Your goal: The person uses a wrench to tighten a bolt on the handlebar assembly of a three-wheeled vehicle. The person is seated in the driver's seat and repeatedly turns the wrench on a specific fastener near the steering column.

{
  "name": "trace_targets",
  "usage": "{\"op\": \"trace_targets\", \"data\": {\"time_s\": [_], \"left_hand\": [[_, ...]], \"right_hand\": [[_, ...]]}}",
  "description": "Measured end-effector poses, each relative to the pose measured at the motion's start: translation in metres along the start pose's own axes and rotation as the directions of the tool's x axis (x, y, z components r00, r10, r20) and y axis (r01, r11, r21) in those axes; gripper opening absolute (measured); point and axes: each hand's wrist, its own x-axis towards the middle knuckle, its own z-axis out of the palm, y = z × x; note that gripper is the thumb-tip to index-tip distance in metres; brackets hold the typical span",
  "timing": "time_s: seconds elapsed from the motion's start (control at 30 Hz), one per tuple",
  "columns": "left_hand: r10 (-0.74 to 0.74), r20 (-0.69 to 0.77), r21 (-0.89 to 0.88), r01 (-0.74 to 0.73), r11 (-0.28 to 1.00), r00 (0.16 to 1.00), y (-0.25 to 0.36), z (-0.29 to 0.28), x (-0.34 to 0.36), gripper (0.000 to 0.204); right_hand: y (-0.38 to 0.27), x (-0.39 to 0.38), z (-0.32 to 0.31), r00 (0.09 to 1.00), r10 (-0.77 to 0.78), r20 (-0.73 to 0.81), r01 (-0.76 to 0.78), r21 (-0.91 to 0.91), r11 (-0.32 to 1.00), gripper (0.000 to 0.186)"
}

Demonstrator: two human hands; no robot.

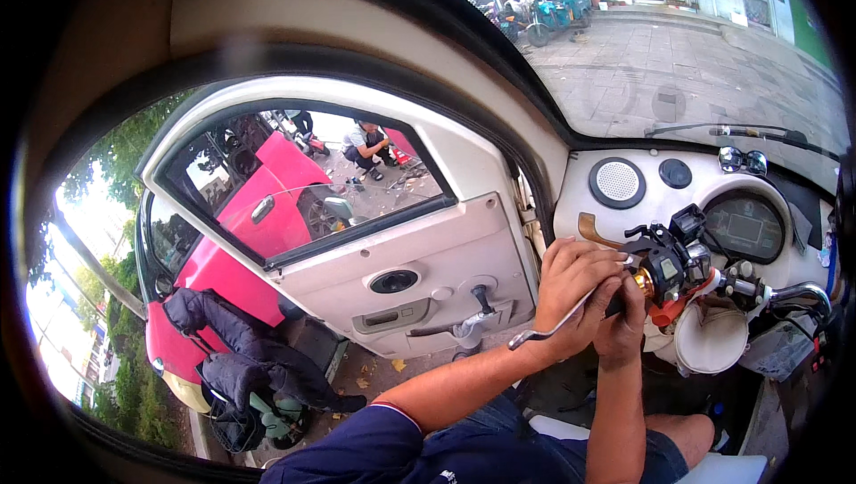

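Note:
Both my hands are together at the left end of a handlebar (742,288) inside a small vehicle cabin. My left hand (572,281) is closed over the black handlebar grip and the silver brake lever (526,338), whose curved tip sticks out below the hand. Just beside it, my right hand (619,328) has its fingers wrapped round the handlebar grip (615,307), which is mostly hidden by the hands. A gold-coloured ring (643,283) shows at the grip's inner end, against a black switch housing (663,265).
An open white door (401,261) with a window crank (481,298) is on the left. Beyond it stand a pink car (267,216) and a crouching person (364,147). A dashboard display (744,227), round speaker (617,182) and white pouch (711,341) surround the handlebar.

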Motion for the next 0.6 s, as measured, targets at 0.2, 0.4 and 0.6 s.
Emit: {"op": "trace_targets", "data": {"time_s": [0.2,0.4,0.6], "left_hand": [[0.003,-0.01,-0.01,-0.003,1.0,1.0,0.003,0.003,0.001,0.013],[0.001,-0.007,0.01,-0.001,1.0,1.0,0.002,0.001,0.0,0.013],[0.001,-0.008,0.003,-0.001,1.0,1.0,0.0,0.001,0.0,0.014]], "right_hand": [[-0.005,-0.005,0.005,0.999,0.0,0.048,-0.001,0.033,0.999,0.043],[0.001,-0.006,0.007,0.995,0.07,-0.069,-0.061,0.121,0.991,0.044],[0.001,-0.005,0.002,0.999,-0.022,-0.03,0.023,0.04,0.999,0.043]]}}
